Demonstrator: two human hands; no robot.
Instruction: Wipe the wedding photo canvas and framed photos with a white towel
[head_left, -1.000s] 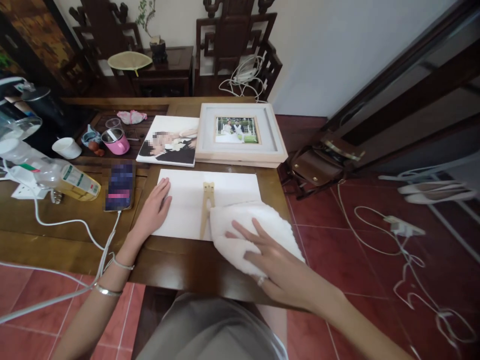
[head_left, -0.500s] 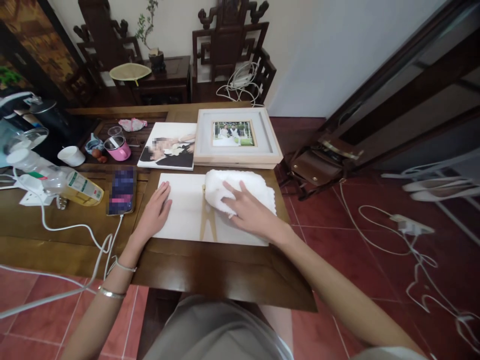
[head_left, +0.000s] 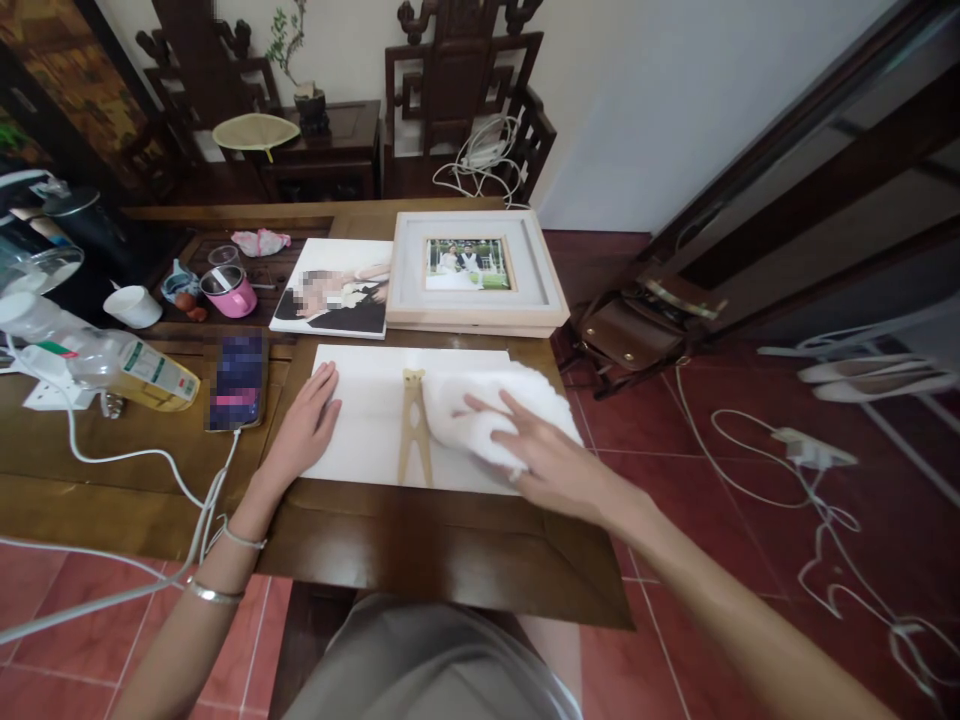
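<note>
A white flat board (head_left: 367,425) lies on the wooden table, with a tan A-shaped stand piece (head_left: 415,425) running down its middle. My left hand (head_left: 309,425) rests flat on the board's left end, fingers stretched out and holding nothing. On the right half, my right hand (head_left: 555,455) presses on a bunched white towel (head_left: 469,415), fingers spread over it. The hand and towel are slightly blurred. The towel covers much of that side of the board and reaches past its right edge.
Behind the board lie a photo print panel (head_left: 334,290) and a wooden picture frame (head_left: 551,280). At left are a phone (head_left: 238,380) on a cable, an oil bottle (head_left: 150,370), a pink mug (head_left: 231,290) and a white cup (head_left: 133,307). Cables (head_left: 814,450) trail on the floor.
My right hand has slid the towel to the right across the board, uncovering the top of the tan stand piece. My left hand has stayed on the board.
</note>
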